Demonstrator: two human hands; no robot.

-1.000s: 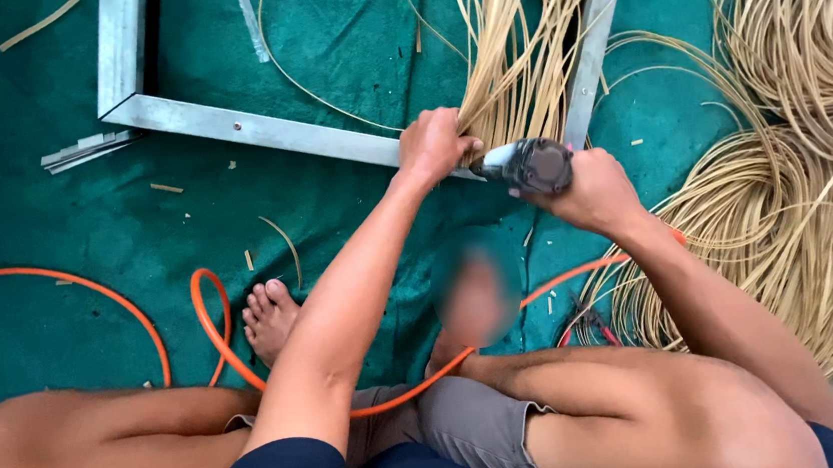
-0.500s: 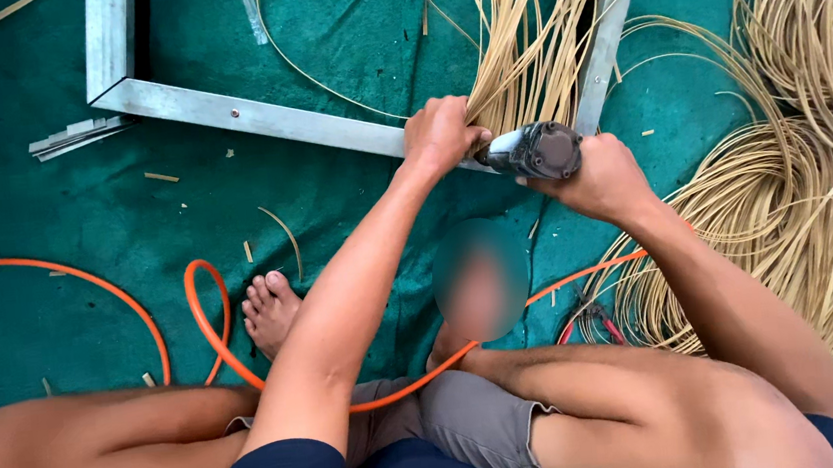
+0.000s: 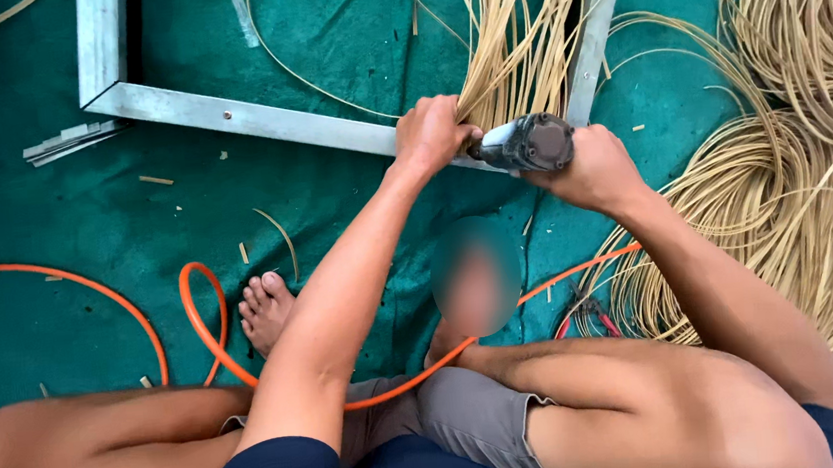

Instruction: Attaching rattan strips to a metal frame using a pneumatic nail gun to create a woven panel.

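One pneumatic stapler [image 3: 529,143], grey and dark, lies at the near rail of one metal frame [image 3: 225,113] on the green floor mat [image 3: 63,215]. Its long axis runs roughly left to right, nose toward the left hand. Right hand [image 3: 592,168] fingers are clenched around the stapler body. Left hand [image 3: 431,134] fingers are clenched on one bundle of rattan strips [image 3: 520,34], pressing it to the rail. Two rattan coils [image 3: 784,192] lie at right. One orange hose [image 3: 205,323] loops beside one bare foot [image 3: 265,312].
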